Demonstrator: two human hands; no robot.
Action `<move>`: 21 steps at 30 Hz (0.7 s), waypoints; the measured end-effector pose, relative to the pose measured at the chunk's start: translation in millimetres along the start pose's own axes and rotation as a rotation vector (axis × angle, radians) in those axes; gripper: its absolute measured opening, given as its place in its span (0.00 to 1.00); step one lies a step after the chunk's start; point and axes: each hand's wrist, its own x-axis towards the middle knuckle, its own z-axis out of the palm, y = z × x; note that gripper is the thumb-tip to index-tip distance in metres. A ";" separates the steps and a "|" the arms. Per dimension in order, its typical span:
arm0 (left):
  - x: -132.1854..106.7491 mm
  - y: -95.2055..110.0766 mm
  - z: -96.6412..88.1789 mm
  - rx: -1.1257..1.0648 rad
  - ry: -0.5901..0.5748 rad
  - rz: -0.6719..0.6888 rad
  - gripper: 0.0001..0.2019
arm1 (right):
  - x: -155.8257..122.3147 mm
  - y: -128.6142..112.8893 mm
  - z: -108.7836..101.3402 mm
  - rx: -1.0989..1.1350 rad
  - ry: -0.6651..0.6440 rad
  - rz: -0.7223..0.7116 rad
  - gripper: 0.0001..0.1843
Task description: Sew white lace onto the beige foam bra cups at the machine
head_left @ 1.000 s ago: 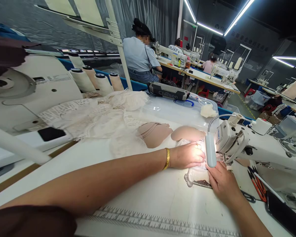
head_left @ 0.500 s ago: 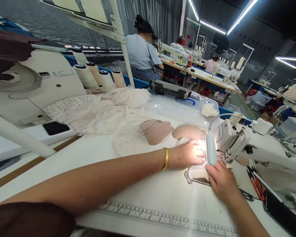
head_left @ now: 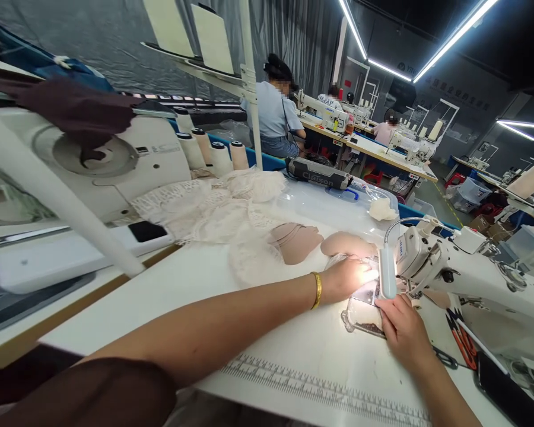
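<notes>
My left hand (head_left: 349, 279) lies over the needle plate of a white sewing machine (head_left: 476, 267), fingers stretched forward and partly washed out by lamp glare. A beige moulded cup piece (head_left: 347, 244) with whitish lace at its near edge lies just beyond that hand. Close to the machine's foot, my right hand (head_left: 404, 331) has its thumb and fingers drawn together at the plate's edge; whatever is between them is hidden. The lamp head (head_left: 387, 273) covers part of the needle area. Further left rests a stack of beige cup pieces (head_left: 296, 242), partly under sheer lace.
White lace fabric (head_left: 213, 204) is heaped behind my left arm, beside thread cones (head_left: 220, 159). Red-handled snips (head_left: 461, 341) and a black phone (head_left: 507, 391) lie at right. A printed ruler (head_left: 311, 379) runs along the front edge. A co-worker (head_left: 276, 110) sits beyond.
The camera view has shifted, so the scene sits further right and lower. My left hand has drawn its fingers closer together, uncovering more metal plate; the right hand stays near the foot.
</notes>
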 end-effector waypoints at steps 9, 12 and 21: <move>-82.7 33.8 -50.1 -0.440 0.060 -0.068 0.18 | 14.8 -83.4 17.8 1.136 0.108 0.785 0.41; -113.4 34.1 -69.8 -0.434 0.054 -0.307 0.19 | 19.9 -101.6 20.4 1.277 0.145 0.815 0.43; -135.1 133.1 -85.0 -1.534 0.071 -0.817 0.26 | -5.8 -128.1 44.3 1.258 0.430 0.850 0.26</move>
